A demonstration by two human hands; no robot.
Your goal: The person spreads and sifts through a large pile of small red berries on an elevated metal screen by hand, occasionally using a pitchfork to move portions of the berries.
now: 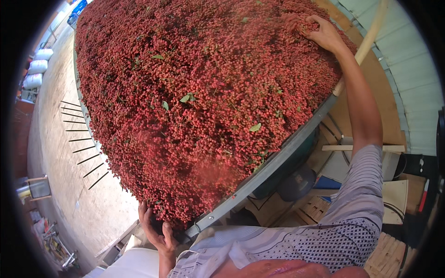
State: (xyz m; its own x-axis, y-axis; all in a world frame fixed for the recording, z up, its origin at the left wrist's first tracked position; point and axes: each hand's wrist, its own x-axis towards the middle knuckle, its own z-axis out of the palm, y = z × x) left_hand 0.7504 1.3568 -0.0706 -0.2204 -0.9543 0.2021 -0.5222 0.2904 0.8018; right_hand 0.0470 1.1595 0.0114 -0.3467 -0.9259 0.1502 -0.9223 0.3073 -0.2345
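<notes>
A broad, deep heap of red peppercorns (194, 92), still on thin stems with a few green leaves, fills a large metal-edged bed in front of me. At the far right of the heap, my right hand (326, 36) is stretched out, its thumb and fingers curled around a clump of peppercorns (296, 27) that looks slightly blurred. My left hand (159, 234) is at the near left corner, thumb and fingers apart against the peppercorns there. Its fingertips partly disappear behind the heap's edge.
A grey metal rail (269, 169) borders the bed's near right side. A wooden pole (373, 32) rises beside my right forearm. Dark rods (81, 139) stick out on the left over the concrete floor (58, 153). White sacks (37, 67) lie far left; pallet wood (391, 252) sits lower right.
</notes>
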